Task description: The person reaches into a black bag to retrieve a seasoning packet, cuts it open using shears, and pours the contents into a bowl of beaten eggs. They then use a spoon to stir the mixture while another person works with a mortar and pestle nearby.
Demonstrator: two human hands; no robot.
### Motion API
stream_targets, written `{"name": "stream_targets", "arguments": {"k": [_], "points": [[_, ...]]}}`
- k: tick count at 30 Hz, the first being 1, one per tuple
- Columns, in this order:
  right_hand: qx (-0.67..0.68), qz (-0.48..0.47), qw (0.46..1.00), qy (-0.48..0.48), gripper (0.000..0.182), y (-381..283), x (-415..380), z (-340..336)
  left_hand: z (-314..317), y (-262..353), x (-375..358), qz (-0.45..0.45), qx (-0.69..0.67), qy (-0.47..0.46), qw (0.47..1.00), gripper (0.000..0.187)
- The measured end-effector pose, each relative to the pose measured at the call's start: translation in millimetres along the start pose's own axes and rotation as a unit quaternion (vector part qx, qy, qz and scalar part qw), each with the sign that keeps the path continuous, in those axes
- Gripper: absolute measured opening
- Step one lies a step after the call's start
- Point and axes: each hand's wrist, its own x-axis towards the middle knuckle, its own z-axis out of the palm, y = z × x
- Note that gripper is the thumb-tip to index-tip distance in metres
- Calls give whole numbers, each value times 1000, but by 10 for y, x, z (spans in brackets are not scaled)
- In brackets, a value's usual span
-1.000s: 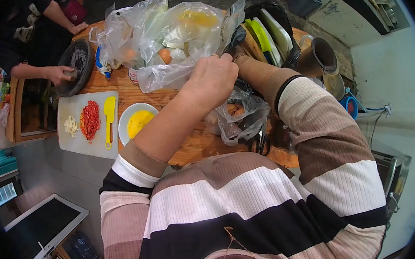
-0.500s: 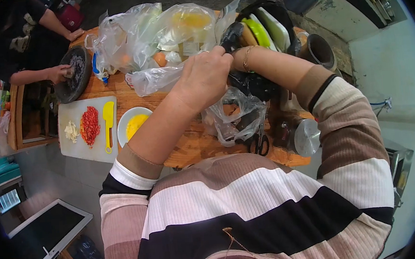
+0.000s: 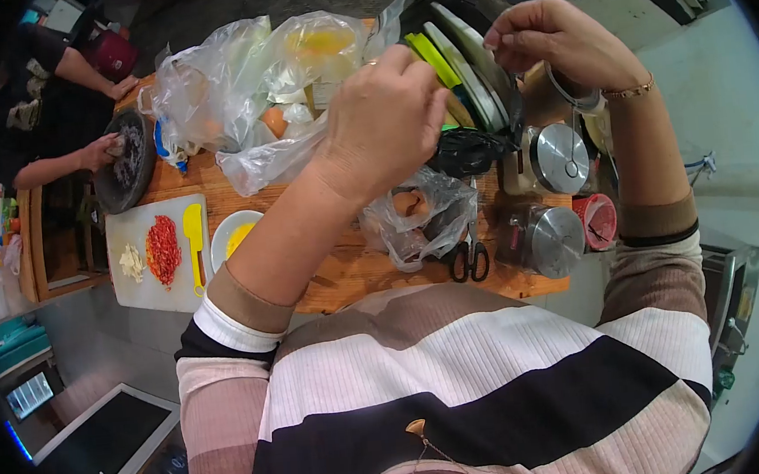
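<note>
My left hand (image 3: 383,116) is closed, its fingers curled down at the left edge of an open black plastic bag (image 3: 471,151); what it grips is hidden. My right hand (image 3: 560,40) is raised at the bag's right side, with thumb and fingers pinched; anything between them is too small to make out. In the bag stand a bright green-yellow item (image 3: 435,60) and pale flat items (image 3: 464,65). Just below it, a clear plastic bag (image 3: 418,220) holds brownish round things. Black-handled scissors (image 3: 470,260) lie beside that bag.
At left are a cutting board (image 3: 183,294) with chopped red and pale food, a yellow spatula (image 3: 194,238) and a bowl (image 3: 220,249). Clear bags (image 3: 233,79) lie behind. A co-worker's hand (image 3: 104,152) is at a stone mortar (image 3: 130,181). Jars (image 3: 558,241) stand right.
My hands have moved apart: the right went up and to the right, while the left shifted slightly. The black bag's contents and the jars at right now show more.
</note>
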Motion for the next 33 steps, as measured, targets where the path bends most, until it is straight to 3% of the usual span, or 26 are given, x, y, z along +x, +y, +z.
{"name": "stream_targets", "arguments": {"k": [2, 3, 4, 6, 8, 9, 11, 14, 17, 18, 21, 26, 29, 30, 33], "points": [[20, 19, 999, -23, 23, 90, -108, 89, 53, 87, 54, 68, -7, -1, 998, 11], [30, 29, 999, -35, 23, 123, -173, 148, 98, 105, 64, 90, 2, -44, 995, 11], [-47, 90, 993, -58, 19, 74, -216, 244, 170, 109, 58, 113, 10, -87, 990, 12], [-108, 1, 993, -57, 23, 344, -292, 512, 401, 43, -10, 147, 24, -131, 980, 11], [-168, 10, 983, -73, 28, 507, -424, 798, 413, 83, -72, 132, 69, -269, 952, 10], [-192, 52, 972, -124, 27, 451, -492, 882, 415, 104, -118, 123, 92, -336, 929, 10], [-207, 4, 963, -170, 27, 610, -613, 1058, 498, 118, -225, 116, 36, -369, 921, 12], [-178, 50, 965, -185, 25, 620, -671, 1080, 522, 192, -242, 62, -24, -438, 896, 15], [-115, 39, 989, -81, 23, 604, -617, 943, 498, 105, -216, 86, -58, -283, 953, 25], [-61, 122, 990, -40, 21, 394, -598, 877, 486, 63, -175, 95, -24, -275, 957, 30], [-94, 24, 994, 56, 21, 619, -490, 865, 499, -40, -81, 101, 58, -276, 954, 43], [-141, -41, 988, 36, 33, 791, -432, 1130, 855, -118, -288, 57, 89, -328, 939, 42], [-229, 14, 973, 32, 33, 831, -463, 1290, 792, -64, -169, 39, 114, -438, 891, 34], [-252, 4, 967, 32, 34, 817, -444, 1297, 767, -61, -170, 55, 106, -417, 901, 32], [-311, 91, 946, -3, 35, 661, -414, 1242, 743, -21, -252, 98, 97, -356, 924, 28]]}}
